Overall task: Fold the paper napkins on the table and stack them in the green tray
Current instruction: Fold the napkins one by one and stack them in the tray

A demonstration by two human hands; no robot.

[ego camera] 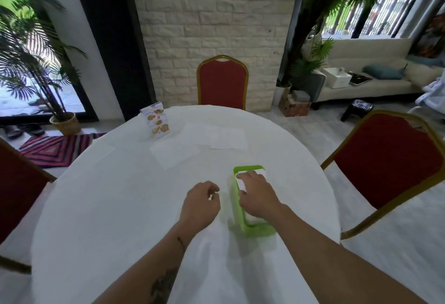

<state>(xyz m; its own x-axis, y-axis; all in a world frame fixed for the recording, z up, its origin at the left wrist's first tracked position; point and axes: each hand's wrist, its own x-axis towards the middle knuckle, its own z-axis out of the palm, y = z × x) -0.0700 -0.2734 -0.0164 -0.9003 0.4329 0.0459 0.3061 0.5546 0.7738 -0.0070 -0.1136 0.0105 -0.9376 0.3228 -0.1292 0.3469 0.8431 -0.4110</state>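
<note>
Nearest the wearer, the right hand [258, 195] lies flat inside the green tray [255, 230], its grip spread, palm and fingers pressing down on the folded napkin [240, 184] there rather than pinching it. That looks like a settling push, squaring the white stack so that the next piece sits level. Part of the stack shows just beyond and beside the fingertips; the rest is under the palm.

Just to the left of that grip, outside the tray wall, the left hand [201, 204] rests on the counter [108, 207] with its fingers loosely curled; whether anything is between them I cannot tell. It seems parked there, perhaps to steady the tray.

Well beyond both grips, several unfolded napkins [175, 153] lie flat on the white cloth, one nearer and more [224, 139] past it, overlapping. They are the work left, so the task appears to be partway done.

Farther still, to the left of them, stands a menu card [156, 121] showing pictures of dishes; its writing is too blurred to read. A red chair [222, 84] faces the far edge.
</note>
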